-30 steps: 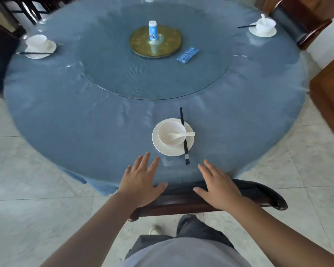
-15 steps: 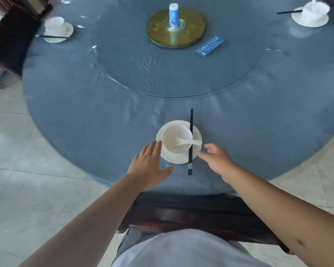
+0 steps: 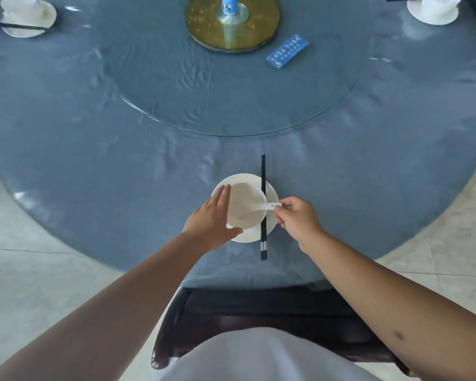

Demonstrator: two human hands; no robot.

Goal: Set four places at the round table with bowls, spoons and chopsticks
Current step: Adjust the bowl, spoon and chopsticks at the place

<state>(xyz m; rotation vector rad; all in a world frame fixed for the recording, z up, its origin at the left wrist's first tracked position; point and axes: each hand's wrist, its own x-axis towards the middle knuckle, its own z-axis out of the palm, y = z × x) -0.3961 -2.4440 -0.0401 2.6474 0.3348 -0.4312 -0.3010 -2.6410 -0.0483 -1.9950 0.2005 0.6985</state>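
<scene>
At the near edge of the round blue table (image 3: 94, 160) a white bowl (image 3: 245, 199) stands on a white saucer (image 3: 271, 224). A white spoon (image 3: 261, 207) lies in the bowl with its handle pointing right. Black chopsticks (image 3: 263, 177) lie across the saucer's right side, beside the bowl. My left hand (image 3: 212, 218) cups the bowl's left side, fingers straight and thumb along the near rim. My right hand (image 3: 297, 218) pinches the end of the spoon handle. Two other settings show: a far-left bowl (image 3: 19, 2) on a plate and a far-right bowl (image 3: 437, 5) on a plate.
A glass turntable (image 3: 176, 86) covers the table's middle, with a brass disc (image 3: 256, 28), a blue-white bottle (image 3: 229, 4) and a blue packet (image 3: 287, 50) on it. A dark wooden chair (image 3: 259, 309) stands between me and the table. Pale floor tiles lie on both sides.
Both hands left the chair back and reached forward to the near setting. The left hand now touches the bowl and the right hand has taken the spoon handle. The view moved closer.
</scene>
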